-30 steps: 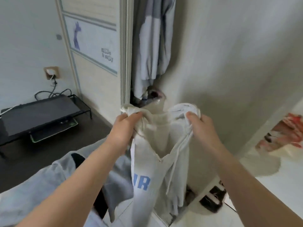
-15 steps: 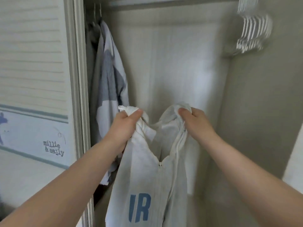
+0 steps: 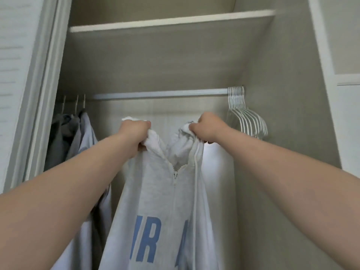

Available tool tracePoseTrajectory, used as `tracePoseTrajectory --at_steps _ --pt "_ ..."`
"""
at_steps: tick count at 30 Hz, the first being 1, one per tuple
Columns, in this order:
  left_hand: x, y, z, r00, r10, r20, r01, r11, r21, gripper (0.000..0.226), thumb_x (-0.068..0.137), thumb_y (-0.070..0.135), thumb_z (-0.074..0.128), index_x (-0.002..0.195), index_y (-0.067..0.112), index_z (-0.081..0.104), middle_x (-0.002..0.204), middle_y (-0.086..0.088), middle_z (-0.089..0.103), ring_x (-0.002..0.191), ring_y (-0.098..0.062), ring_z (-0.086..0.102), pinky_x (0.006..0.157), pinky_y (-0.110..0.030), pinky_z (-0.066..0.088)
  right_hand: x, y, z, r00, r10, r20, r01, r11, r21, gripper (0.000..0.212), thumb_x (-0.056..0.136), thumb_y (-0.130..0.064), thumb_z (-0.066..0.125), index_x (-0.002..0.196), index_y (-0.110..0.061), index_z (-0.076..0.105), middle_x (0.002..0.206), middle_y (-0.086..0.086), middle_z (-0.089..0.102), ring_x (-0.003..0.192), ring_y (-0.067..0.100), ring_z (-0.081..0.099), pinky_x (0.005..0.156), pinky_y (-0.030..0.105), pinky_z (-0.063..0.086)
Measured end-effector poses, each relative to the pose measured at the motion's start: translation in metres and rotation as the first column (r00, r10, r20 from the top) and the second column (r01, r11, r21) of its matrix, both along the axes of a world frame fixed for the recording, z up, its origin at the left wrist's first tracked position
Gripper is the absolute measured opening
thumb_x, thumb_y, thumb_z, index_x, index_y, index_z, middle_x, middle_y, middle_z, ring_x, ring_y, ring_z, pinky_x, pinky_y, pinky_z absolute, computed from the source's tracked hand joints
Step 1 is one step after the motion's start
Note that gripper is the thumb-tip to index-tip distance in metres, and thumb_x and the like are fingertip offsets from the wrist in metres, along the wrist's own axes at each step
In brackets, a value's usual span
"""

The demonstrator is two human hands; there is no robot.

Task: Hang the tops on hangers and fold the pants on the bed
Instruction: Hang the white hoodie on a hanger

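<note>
At the far left is the white door (image 3: 29,94) of a closet. Just inside it, grey clothes (image 3: 78,137) hang at the left end of the rod (image 3: 159,93), which runs across under a shelf (image 3: 171,22). Next comes the left hand (image 3: 134,133), its fingers curled tight round the bunched left side of a hoodie's neck. The hoodie (image 3: 165,201) is pale grey, with a zip open at the top and blue letters "IR" on the chest. It hangs from both hands in the middle of the closet, below the rod and just right of the hung clothes. A white drawstring falls down its right side. The right hand (image 3: 209,127) grips the right side of the neck, with the two hands apart and the opening stretched between them. At the right end of the rod hangs a bunch of white hangers (image 3: 245,117), near the right hand.
</note>
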State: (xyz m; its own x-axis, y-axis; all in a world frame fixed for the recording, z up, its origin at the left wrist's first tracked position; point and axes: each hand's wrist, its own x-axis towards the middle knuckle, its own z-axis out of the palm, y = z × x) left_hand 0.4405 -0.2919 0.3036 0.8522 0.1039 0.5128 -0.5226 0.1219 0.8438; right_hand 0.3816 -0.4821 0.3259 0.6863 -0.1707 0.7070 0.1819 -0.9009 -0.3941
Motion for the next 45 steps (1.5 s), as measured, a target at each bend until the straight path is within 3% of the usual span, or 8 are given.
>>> tracePoseTrajectory --at_steps 4,10,13,26,30,35,40,45 --pt "0.010 -0.019 0.039 0.999 -0.039 -0.011 0.039 0.996 0.075 0.020 0.102 0.007 0.047 0.082 0.012 0.046 0.078 -0.009 0.052 0.070 -0.024 0.057 0.071 -0.030 0.056 0.000 -0.014 0.031 0.944 -0.315 0.093 0.328 0.894 -0.305 0.012 0.095 -0.027 0.051 0.092 -0.015 0.053 0.118 0.012 0.064 0.106 0.034 0.061 0.077 0.031 0.038" --pt "0.041 -0.052 0.054 1.000 -0.021 -0.016 0.021 1.000 -0.021 0.009 0.098 0.010 0.048 0.096 0.019 0.047 0.092 -0.006 0.055 0.081 -0.020 0.060 0.088 -0.038 0.054 0.017 -0.059 0.052 0.665 -0.660 0.349 0.736 0.501 -0.456 0.037 0.090 -0.022 0.051 0.126 -0.019 0.059 0.132 0.010 0.054 0.125 0.031 0.046 0.101 0.040 0.031" --pt "0.052 -0.072 0.046 0.999 -0.037 0.012 0.036 0.999 0.033 0.011 0.095 0.011 0.050 0.101 0.020 0.048 0.100 -0.006 0.055 0.091 -0.023 0.060 0.087 -0.034 0.051 0.023 -0.080 0.056 0.572 -0.744 0.345 0.801 0.416 -0.431 0.041 0.095 -0.018 0.044 0.134 -0.018 0.053 0.136 0.010 0.051 0.125 0.031 0.044 0.100 0.038 0.031" --pt "0.075 -0.083 0.036 1.000 -0.013 -0.008 0.013 0.998 0.055 0.010 0.095 0.016 0.053 0.102 0.014 0.046 0.095 -0.008 0.055 0.094 -0.027 0.061 0.100 -0.043 0.052 0.031 -0.107 0.065 0.668 -0.672 0.321 0.743 0.576 -0.340 0.037 0.093 -0.004 0.050 0.127 -0.011 0.061 0.129 0.014 0.059 0.120 0.037 0.058 0.091 0.039 0.045" --pt "0.071 -0.080 0.037 1.000 -0.029 0.003 0.029 0.998 0.060 0.010 0.094 0.015 0.054 0.101 0.014 0.048 0.089 -0.006 0.055 0.089 -0.026 0.060 0.092 -0.040 0.053 0.021 -0.101 0.067 0.763 -0.561 0.321 0.639 0.730 -0.243 0.035 0.094 0.001 0.045 0.125 -0.004 0.059 0.129 0.017 0.060 0.118 0.039 0.060 0.089 0.041 0.049" --pt "0.062 -0.069 0.039 0.998 -0.008 0.070 0.006 1.000 0.020 0.020 0.092 0.014 0.056 0.112 0.011 0.054 0.099 -0.010 0.058 0.091 -0.027 0.061 0.088 -0.038 0.052 0.012 -0.085 0.054 0.905 -0.316 0.286 0.281 0.947 0.155 0.028 0.094 -0.005 0.047 0.120 0.001 0.056 0.126 0.023 0.059 0.116 0.040 0.058 0.086 0.037 0.046" --pt "0.039 -0.047 0.041 0.995 0.043 0.094 -0.041 0.999 -0.019 0.031 0.095 0.017 0.058 0.123 0.006 0.056 0.111 -0.010 0.063 0.106 -0.029 0.064 0.102 -0.046 0.051 0.008 -0.067 0.031 0.938 0.012 0.347 -0.201 0.834 0.513 0.025 0.090 -0.005 0.039 0.108 -0.003 0.057 0.077 0.013 0.048 0.054 0.021 0.043 0.041 0.017 0.032" --pt "0.006 -0.010 0.051 0.979 0.114 0.170 -0.099 0.991 -0.092 0.034 0.096 0.021 0.061 0.124 0.003 0.055 0.119 -0.014 0.065 0.111 -0.029 0.064 0.102 -0.044 0.051 -0.021 -0.043 0.010 0.854 0.198 0.480 -0.473 0.679 0.562 0.015 0.088 -0.008 0.036 0.091 -0.015 0.050 0.062 0.006 0.035 0.047 0.015 0.028 0.043 0.016 0.022"
